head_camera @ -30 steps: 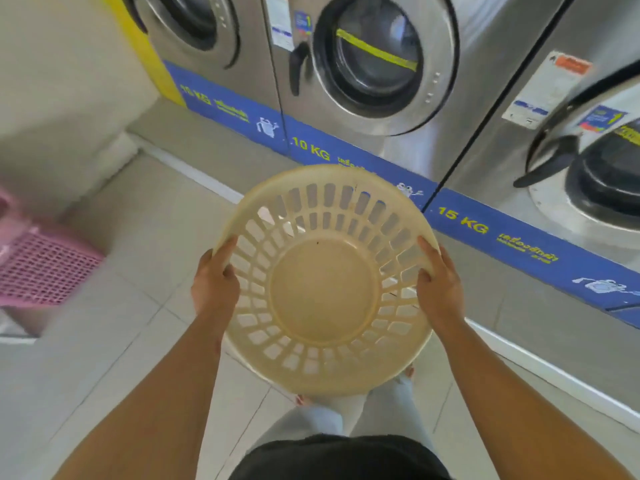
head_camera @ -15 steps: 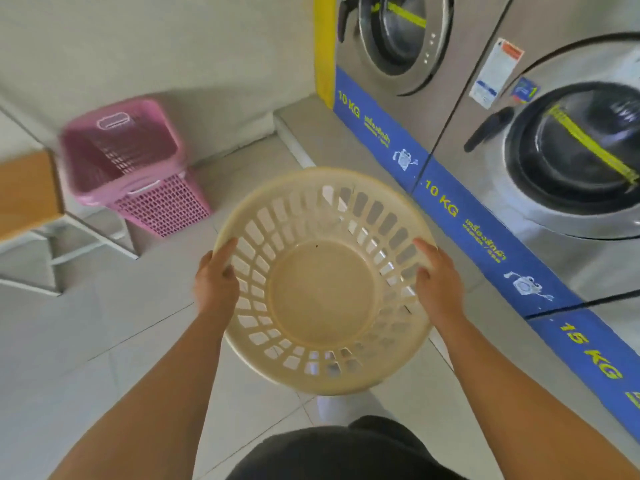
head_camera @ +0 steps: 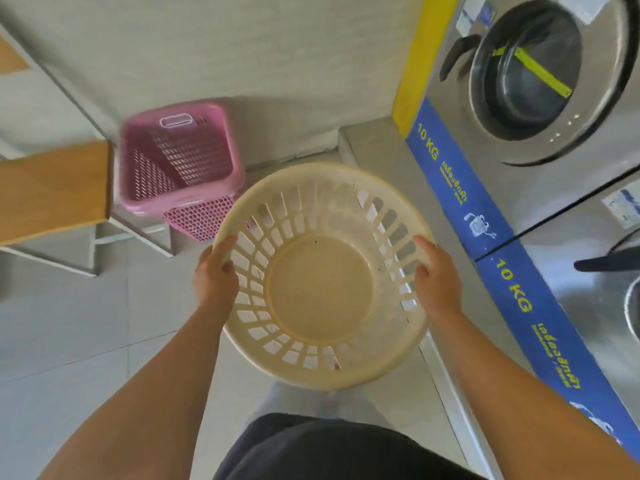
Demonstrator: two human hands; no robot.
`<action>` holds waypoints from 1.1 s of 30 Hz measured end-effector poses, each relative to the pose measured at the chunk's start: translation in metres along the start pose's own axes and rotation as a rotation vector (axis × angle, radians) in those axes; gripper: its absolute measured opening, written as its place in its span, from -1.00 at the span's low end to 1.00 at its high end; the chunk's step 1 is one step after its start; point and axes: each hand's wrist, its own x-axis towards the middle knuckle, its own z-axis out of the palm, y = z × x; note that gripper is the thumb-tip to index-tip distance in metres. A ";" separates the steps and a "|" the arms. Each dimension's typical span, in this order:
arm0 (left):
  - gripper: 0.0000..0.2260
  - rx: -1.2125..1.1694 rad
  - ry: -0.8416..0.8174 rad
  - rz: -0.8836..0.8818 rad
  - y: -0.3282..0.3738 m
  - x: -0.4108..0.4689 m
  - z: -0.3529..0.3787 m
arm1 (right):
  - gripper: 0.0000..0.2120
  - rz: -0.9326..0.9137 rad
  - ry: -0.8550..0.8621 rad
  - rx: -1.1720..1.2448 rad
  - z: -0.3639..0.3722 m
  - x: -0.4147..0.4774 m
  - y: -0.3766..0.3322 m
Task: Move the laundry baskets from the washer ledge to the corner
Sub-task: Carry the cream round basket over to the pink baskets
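Observation:
I hold a round cream laundry basket (head_camera: 320, 289) with slotted sides in front of me, above the tiled floor. My left hand (head_camera: 215, 275) grips its left rim and my right hand (head_camera: 437, 278) grips its right rim. The basket is empty and its opening faces me. A pink rectangular basket (head_camera: 180, 164) stands on the floor by the wall, ahead and to the left, near the corner. The grey washer ledge (head_camera: 367, 147) runs along the right under the machines.
Steel front-loading washers (head_camera: 530, 81) with a blue 10 KG strip (head_camera: 446, 188) line the right side. A wooden bench (head_camera: 52, 192) on white metal legs stands at the left, touching the pink basket. The pale wall (head_camera: 207, 46) is ahead.
My view has swung left, from the washers toward the wall corner. The pink basket and bench have come closer and nearer the centre. Both hands keep their grip on the cream basket.

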 end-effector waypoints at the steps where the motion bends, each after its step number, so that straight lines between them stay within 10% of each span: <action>1: -0.55 -0.007 0.001 -0.006 0.003 0.014 0.003 | -0.48 -0.006 -0.011 0.001 0.003 0.017 -0.008; 33: -0.48 0.027 -0.071 -0.252 0.131 0.487 0.166 | -0.37 -0.002 -0.158 -0.108 0.162 0.524 -0.157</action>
